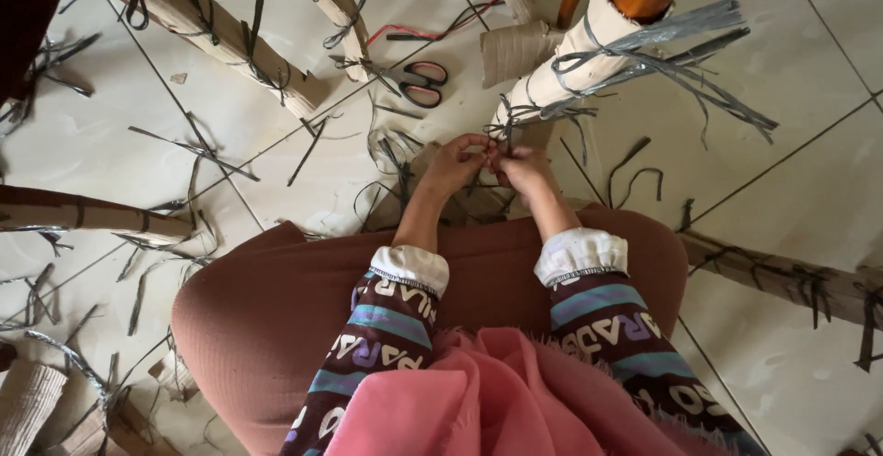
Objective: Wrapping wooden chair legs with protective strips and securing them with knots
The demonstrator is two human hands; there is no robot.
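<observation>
Hands meet right at the low end of a pale wrapped pole (572, 61): left hand (452, 166) and right hand (524, 169) both have their fingers pinched together on a dark strip (494, 148) tied round it. Pole slants up toward the top right, scissors (416, 82) lying on the tiled floor (791, 79) just beyond the left hand, loose strips scattered all around.

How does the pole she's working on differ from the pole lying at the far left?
The pole at the hands slants up off the floor and carries long loose grey strips; the left pole lies flat, with short dark ties. Both hands touch only the first. Both poles are pale and tan.
</observation>
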